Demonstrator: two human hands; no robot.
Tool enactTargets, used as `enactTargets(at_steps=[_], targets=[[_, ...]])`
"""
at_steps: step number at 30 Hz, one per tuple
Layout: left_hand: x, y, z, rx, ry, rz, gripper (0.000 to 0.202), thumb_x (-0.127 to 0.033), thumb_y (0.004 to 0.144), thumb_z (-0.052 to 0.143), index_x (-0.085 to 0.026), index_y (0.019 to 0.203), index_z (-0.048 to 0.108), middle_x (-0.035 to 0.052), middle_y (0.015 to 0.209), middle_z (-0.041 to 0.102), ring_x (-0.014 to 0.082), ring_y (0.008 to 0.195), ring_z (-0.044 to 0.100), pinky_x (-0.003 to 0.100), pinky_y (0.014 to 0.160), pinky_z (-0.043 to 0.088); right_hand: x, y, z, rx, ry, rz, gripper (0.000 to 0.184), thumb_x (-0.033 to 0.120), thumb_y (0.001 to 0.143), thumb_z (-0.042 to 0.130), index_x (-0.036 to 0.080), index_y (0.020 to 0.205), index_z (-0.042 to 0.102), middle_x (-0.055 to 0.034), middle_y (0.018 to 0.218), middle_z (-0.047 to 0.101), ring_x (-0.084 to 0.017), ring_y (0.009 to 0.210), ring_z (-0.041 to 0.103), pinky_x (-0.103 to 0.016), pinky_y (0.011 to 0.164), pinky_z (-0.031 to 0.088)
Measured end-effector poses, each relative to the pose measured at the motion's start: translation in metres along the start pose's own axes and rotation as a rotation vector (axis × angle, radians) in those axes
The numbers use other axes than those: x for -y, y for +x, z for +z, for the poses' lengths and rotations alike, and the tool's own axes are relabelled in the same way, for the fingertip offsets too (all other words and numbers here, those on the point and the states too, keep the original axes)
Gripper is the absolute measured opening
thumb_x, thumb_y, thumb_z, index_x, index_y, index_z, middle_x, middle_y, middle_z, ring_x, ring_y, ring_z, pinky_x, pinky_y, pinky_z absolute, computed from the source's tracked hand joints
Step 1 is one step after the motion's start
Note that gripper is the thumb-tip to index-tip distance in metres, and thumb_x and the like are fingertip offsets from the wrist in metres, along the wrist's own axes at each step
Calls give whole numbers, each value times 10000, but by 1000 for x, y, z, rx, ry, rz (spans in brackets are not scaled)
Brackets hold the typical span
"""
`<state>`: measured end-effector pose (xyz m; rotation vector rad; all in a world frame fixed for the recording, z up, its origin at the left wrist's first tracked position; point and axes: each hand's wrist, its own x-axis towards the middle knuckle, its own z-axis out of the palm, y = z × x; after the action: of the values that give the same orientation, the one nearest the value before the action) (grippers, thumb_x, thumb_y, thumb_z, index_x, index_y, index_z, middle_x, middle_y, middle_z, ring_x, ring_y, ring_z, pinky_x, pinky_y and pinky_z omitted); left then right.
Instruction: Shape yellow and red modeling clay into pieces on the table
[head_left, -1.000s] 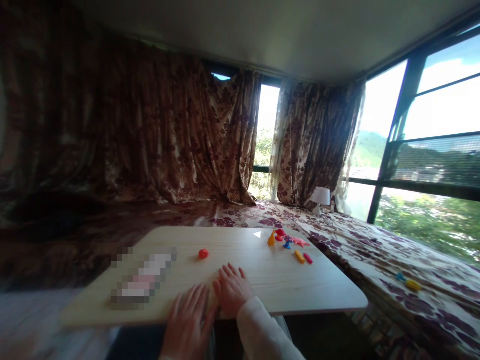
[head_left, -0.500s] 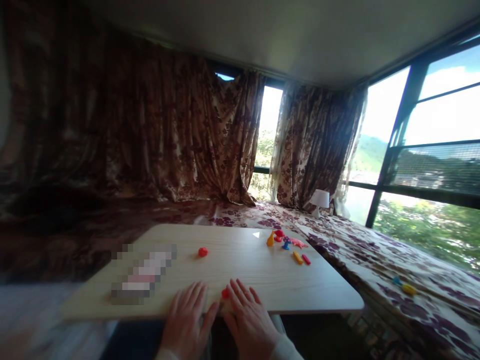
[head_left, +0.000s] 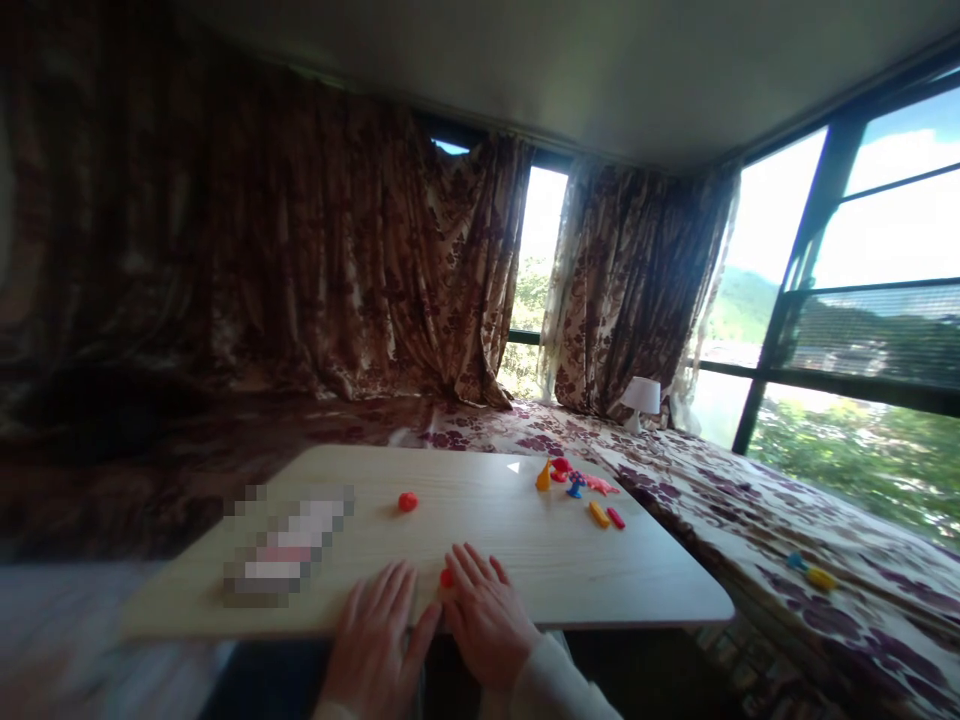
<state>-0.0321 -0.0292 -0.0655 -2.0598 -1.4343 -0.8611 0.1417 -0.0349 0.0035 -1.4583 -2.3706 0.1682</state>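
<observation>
My left hand [head_left: 375, 640] lies flat at the near edge of the light wooden table [head_left: 337, 500], fingers stretched out, holding nothing. My right hand [head_left: 484, 620] lies beside it, fingers spread flat on the wood. A small red piece [head_left: 446, 577] peeks out between the two hands, touching my right forefinger. A red lump [head_left: 406, 502] sits alone further up the table. At the far right of the table lie several small coloured pieces: an orange cone [head_left: 543, 476], a blue piece [head_left: 575, 487], an orange bar [head_left: 598, 514] and a pink bar [head_left: 616, 517].
A pixelated patch [head_left: 289, 545] covers something on the table's left. The table stands on a flower-patterned bedspread [head_left: 750, 510]. A yellow and blue piece [head_left: 810, 575] lies on it at right. A small white lamp [head_left: 642, 398] stands by the curtains. Large windows fill the right side.
My right hand slid back toward the table's near edge, then forward a little, and its fingers spread. The small red piece came into sight between the hands. My left hand barely moved.
</observation>
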Motion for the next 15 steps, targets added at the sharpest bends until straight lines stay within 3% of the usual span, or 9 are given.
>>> enactTargets(at_steps=[2,4,8,11,13,15], targets=[[-3,2,-4,12,-46,-26,477,-496,884,409,-183,1187,603,56,1248,614,262,1136,580,461,972,395,-6,-21,-6,8,25,-49,555,193,863,395,198,1417,367,-51,1489,323,-208,1389,246,-432,1133,178],[-4,5,-8,22,-122,-68,464,-491,880,411,-192,1172,612,54,1234,625,267,1133,584,476,969,415,-11,-28,-11,-17,81,-97,579,134,810,420,230,1381,431,-45,1449,405,-212,1358,317,-413,1120,210],[-2,20,-16,-33,-392,-233,457,-495,875,388,-185,1048,676,69,1103,698,258,1043,637,456,897,496,-15,-6,-11,-197,341,-145,504,82,715,479,257,1159,642,-71,1131,672,-249,1100,566,-397,975,383],[2,43,-19,-74,-471,-280,446,-479,879,374,-189,1022,681,72,1068,709,217,1018,644,390,908,506,-23,18,-6,-292,475,-92,329,128,709,534,216,969,714,-91,918,708,-270,924,616,-408,873,436],[1,59,-17,-78,-484,-295,424,-437,885,364,-189,1015,682,74,1075,703,207,1024,635,380,933,489,-35,30,-2,-352,568,-41,248,222,770,537,181,954,698,-98,851,699,-257,833,630,-391,795,475],[-4,74,-10,-59,-499,-312,382,-398,869,395,-185,975,694,82,1050,707,223,1014,631,404,938,475,-47,37,3,-395,688,-1,285,349,826,510,153,959,669,-100,811,690,-238,752,640,-362,696,508]])
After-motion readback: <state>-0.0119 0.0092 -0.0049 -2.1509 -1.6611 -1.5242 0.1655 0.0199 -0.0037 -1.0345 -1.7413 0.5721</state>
